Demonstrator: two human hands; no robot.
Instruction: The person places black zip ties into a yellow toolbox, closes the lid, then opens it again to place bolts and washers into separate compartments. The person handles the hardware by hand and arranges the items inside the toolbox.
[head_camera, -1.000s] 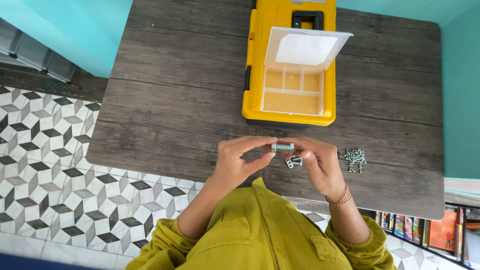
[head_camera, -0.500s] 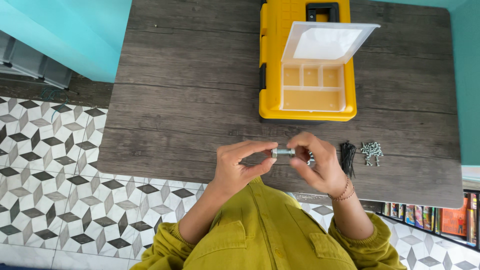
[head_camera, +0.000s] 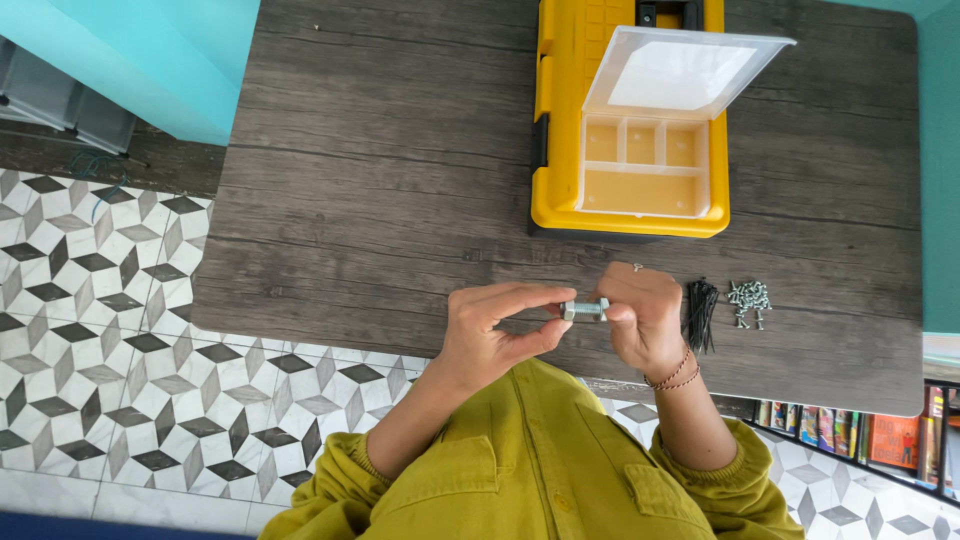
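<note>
The left hand (head_camera: 495, 335) and the right hand (head_camera: 640, 315) meet above the near edge of the wooden counter (head_camera: 400, 180), and both sets of fingers are closed on a short silver bolt (head_camera: 584, 309) held level between them: the left thumb and forefinger pinch its left end, the right fingers wrap its right end. Risk: the bolt sits over the counter's edge, so a slack pinch would probably drop it onto the tiled floor (head_camera: 100, 330) at 8 o'clock or into the lap. A bundle of black cable ties (head_camera: 699, 312) and a heap of small screws (head_camera: 748, 300) lie at 3 o'clock, near the right wrist; a careless sweep could scatter them. The open yellow toolbox (head_camera: 560, 150) stands at 12 o'clock, well apart.
</note>
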